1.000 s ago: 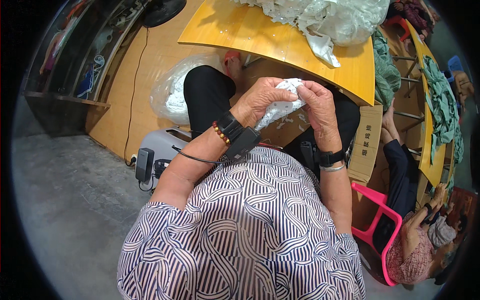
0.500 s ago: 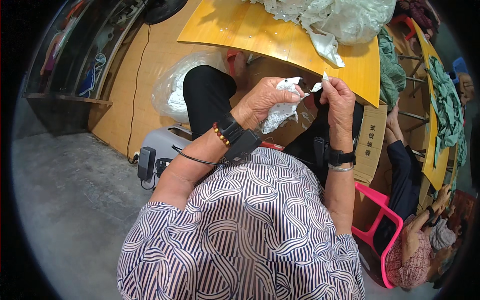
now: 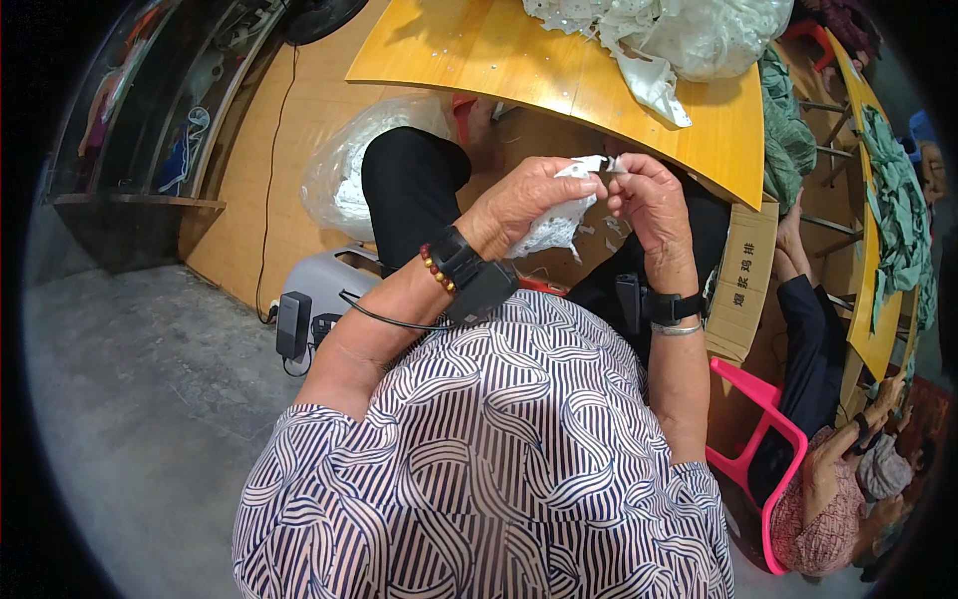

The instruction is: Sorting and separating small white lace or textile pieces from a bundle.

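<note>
My left hand (image 3: 544, 195) is closed around a crumpled piece of white cloth (image 3: 557, 228) dotted with small holes or spots. The cloth hangs below the fingers, and a corner of it stands up past the thumb. Close beside it, my right hand (image 3: 654, 200) is pinched shut at the cloth's upper edge, fingertips almost touching the left ones. A small pale bit shows at the right fingertips with a dark spot by it, too small to name. Both hands are above my lap, in front of the table edge.
Ahead stands a yellow table (image 3: 479, 60) with a heap of white scraps and a clear plastic bag (image 3: 723, 40). A bag of white pieces (image 3: 339, 185) lies on the floor at left. At right are a cardboard box (image 3: 740, 280), a pink chair (image 3: 768, 439) and a seated person (image 3: 823, 499).
My right hand has moved back toward the left hand; the white scrap that stood up from its fingers no longer shows. The left hand keeps its hold on the cloth.
</note>
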`<state>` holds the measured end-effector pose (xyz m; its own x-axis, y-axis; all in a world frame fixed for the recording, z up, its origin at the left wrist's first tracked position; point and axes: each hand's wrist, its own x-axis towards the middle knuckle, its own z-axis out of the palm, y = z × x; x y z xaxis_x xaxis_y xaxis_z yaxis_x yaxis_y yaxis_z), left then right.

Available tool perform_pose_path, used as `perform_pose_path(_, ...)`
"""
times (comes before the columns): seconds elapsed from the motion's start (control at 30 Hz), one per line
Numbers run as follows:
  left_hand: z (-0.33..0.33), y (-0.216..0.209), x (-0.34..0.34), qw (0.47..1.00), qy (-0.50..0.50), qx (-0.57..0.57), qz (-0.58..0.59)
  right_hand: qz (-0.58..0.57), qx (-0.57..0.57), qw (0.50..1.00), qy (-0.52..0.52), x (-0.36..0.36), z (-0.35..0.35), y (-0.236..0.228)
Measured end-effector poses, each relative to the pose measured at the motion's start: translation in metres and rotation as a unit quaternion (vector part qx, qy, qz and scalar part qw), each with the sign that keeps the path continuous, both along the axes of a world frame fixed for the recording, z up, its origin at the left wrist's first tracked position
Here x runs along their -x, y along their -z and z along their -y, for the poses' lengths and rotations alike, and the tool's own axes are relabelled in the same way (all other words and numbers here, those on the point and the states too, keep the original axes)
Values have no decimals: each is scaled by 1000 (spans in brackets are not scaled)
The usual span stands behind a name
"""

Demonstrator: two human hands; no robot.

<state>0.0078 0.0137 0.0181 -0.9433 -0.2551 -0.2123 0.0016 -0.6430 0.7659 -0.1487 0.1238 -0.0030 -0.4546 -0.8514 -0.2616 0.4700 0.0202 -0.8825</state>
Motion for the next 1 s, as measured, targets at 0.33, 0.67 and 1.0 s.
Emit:
perform_pose_path(0.33,8,13,2,958,66,280,0,-103,-3,993,-60,-21,7,0)
perform_pose_path(0.67,11,27,6,994,-19,-66,-88,-308,-23,946,100,2,-7,-6)
perform_pose_path(1.0,34,24,16,950,-82,-242,-181,-670,-448,562,186,84,-148,-14)
